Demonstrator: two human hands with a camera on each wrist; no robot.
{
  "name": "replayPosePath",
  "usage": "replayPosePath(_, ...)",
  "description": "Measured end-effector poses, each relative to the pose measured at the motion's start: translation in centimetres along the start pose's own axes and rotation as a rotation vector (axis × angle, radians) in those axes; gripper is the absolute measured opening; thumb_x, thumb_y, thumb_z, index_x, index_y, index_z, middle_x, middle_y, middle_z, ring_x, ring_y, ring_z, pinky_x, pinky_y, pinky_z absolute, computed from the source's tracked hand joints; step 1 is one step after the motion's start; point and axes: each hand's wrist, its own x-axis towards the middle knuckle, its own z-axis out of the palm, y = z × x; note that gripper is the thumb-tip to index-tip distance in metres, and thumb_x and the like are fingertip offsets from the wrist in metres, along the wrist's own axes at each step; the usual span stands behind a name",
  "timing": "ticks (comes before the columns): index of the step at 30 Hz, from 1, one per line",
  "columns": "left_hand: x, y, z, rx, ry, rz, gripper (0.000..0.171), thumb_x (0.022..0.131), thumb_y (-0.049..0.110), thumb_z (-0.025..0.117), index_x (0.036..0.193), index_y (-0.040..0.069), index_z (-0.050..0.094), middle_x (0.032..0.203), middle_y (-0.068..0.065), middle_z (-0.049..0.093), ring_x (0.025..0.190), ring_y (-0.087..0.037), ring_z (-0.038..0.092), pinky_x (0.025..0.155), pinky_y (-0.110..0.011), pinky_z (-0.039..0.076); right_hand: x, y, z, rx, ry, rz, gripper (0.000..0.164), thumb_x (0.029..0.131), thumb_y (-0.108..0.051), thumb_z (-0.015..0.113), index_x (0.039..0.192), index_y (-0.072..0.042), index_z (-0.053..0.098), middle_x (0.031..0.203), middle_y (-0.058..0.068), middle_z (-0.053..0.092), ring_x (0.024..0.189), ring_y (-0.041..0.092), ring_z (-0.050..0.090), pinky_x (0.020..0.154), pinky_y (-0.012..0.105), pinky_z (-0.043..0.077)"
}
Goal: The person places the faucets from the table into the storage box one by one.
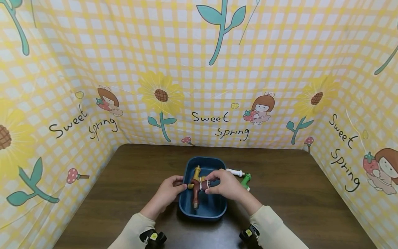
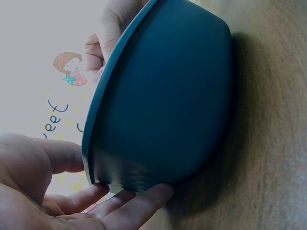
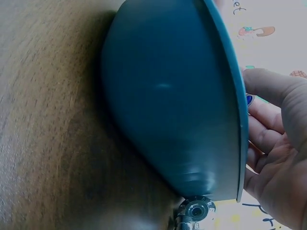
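Brown tap: in the blue bin, against yellow tap
Right hand: pinches its side branch, probably guiding it
Left hand: grips bin's rim, likely steadying it
Green tap: on tabletop beside bin

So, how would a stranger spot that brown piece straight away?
Find the dark table, then the blue tub on it. Within its rim is the brown piece; unlike the green one outside, it has gold parts.

Left hand near right hand
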Motion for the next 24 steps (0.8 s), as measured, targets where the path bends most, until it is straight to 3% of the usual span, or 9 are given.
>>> replayPosePath(13, 0.1, -0.1, 0.1, 0.000, -0.005, -0.003, 0.040, 0.100, 0.012, 0.066, 0.135, -0.004, 0.057, 0.120, -0.018, 0.068, 0.098, -0.028, 0.070, 0.072, -0.045, 0.063, 0.3, 0.1, 0.6, -0.054, -0.019, -0.040, 0.031, 0.081, -0.038, 0.088, 0.107, -0.026, 0.075, 0.102, -0.009, 0.066, 0.099, 0.024, 0.059, 0.081, 0.036, 0.051)
replayPosePath(24, 0.4, -0.3, 0.2, -0.013, 0.006, -0.003, 0.041, 0.099, 0.009, 0.065, 0.136, -0.005, 0.057, 0.121, -0.018, 0.068, 0.100, -0.028, 0.069, 0.072, -0.043, 0.063, 0.6, -0.1, 1.3, -0.122, -0.031, -0.033, 0.034, 0.079, -0.039, 0.089, 0.108, -0.025, 0.076, 0.103, -0.009, 0.067, 0.101, 0.018, 0.060, 0.084, 0.035, 0.051)
